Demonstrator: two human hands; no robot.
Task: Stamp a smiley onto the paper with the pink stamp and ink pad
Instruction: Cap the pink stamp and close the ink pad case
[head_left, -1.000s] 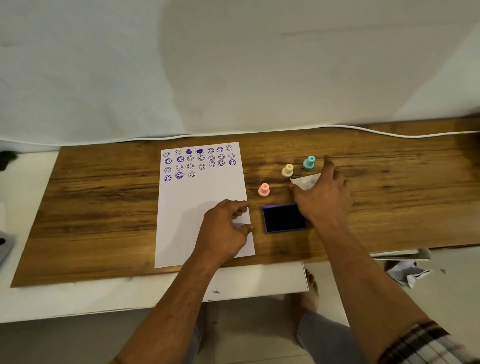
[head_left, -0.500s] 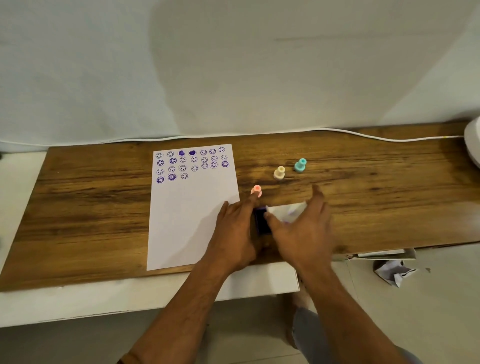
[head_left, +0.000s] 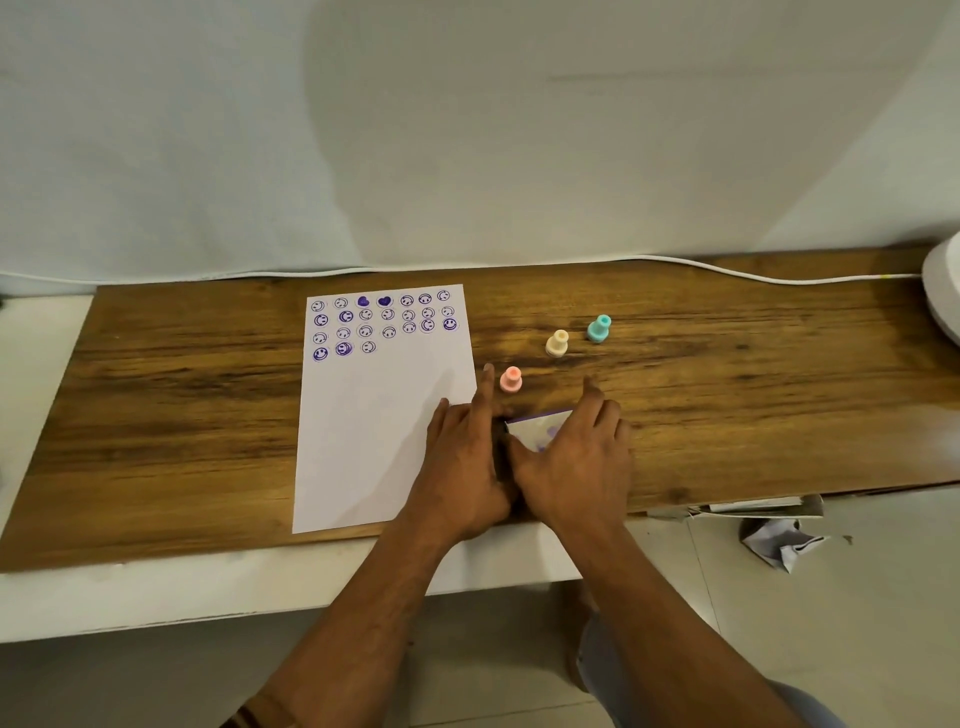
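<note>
The pink stamp (head_left: 511, 379) stands upright on the wooden board (head_left: 182, 389), just right of the white paper (head_left: 379, 415), which carries several purple smileys near its top. The ink pad lies directly below the stamp, almost wholly hidden under its white, ink-stained lid (head_left: 540, 428) and both hands. My right hand (head_left: 576, 467) holds the lid flat over the pad. My left hand (head_left: 462, 467) presses against the pad's left side, its index finger stretched toward the stamp and its heel on the paper's right edge.
A cream stamp (head_left: 557, 343) and a teal stamp (head_left: 598, 328) stand further back on the right. A white cable (head_left: 727, 270) runs along the board's far edge to a white object (head_left: 943, 296). Crumpled paper (head_left: 779, 543) lies on the floor.
My right hand brought the lid from behind the pad down onto it. My left hand slid off the paper to the pad's left side. The dark ink surface is now covered.
</note>
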